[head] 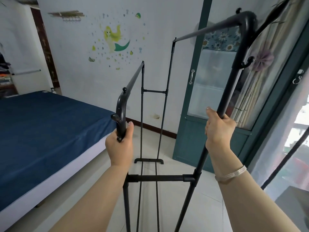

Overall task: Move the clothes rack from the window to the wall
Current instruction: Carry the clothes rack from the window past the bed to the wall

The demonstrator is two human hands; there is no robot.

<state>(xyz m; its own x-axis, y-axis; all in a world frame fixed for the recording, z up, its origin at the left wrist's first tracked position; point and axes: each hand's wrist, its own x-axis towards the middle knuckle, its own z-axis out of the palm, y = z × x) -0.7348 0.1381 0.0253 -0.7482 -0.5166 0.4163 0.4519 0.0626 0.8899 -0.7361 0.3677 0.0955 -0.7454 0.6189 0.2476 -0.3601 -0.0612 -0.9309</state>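
The black metal clothes rack [160, 178] stands on the pale tiled floor right in front of me, empty, with two grey hanging bars running away toward the far wall. My left hand [119, 145] grips the lower post just below its curved black top piece. My right hand [219, 129] is closed round the taller post at mid height; a silver bangle sits on that wrist. The rack's far foot [149, 160] rests on the floor near the white wall [160, 30], which carries a mermaid sticker. The window [294, 139] is at my right.
A bed with a blue sheet [41, 131] fills the left side, close to the rack. A green-framed glass door [199, 101] stands ajar at the far right, with a tied curtain [260, 67] beside it. A doorway [45, 51] opens at the far left.
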